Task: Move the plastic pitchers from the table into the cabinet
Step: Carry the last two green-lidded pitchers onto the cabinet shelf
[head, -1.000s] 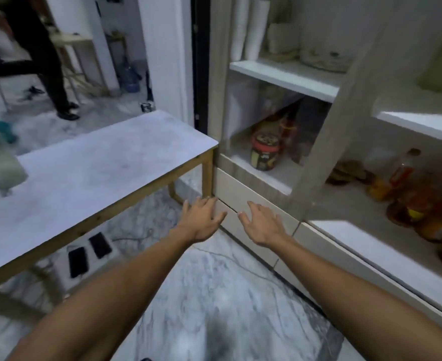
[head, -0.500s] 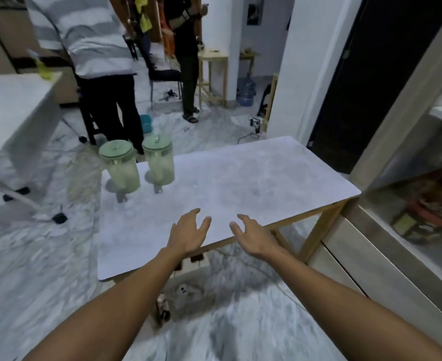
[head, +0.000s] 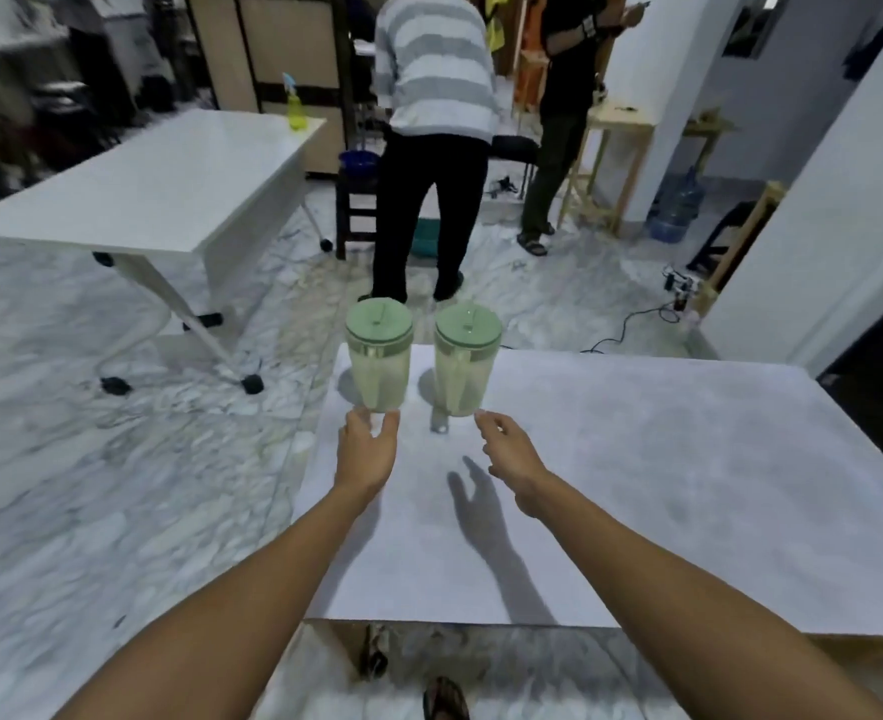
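Green-lidded pitchers (head: 378, 356) now facing, table (head: 688, 485) far-left corner; cabinet gone from view. Left hand (head: 365, 449), right hand (head: 507, 449) reaching, both open, gripping nothing.

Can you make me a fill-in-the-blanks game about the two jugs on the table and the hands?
1. The two clear plastic pitchers, the left pitcher and the right pitcher, both have lids coloured ____.
2. Both pitchers stand on the grey-white table near its ____ edge.
3. The left hand reaches for the pitcher on the ____.
4. The right hand holds ____; its fingers are spread open.

Missing words: green; far; left; nothing
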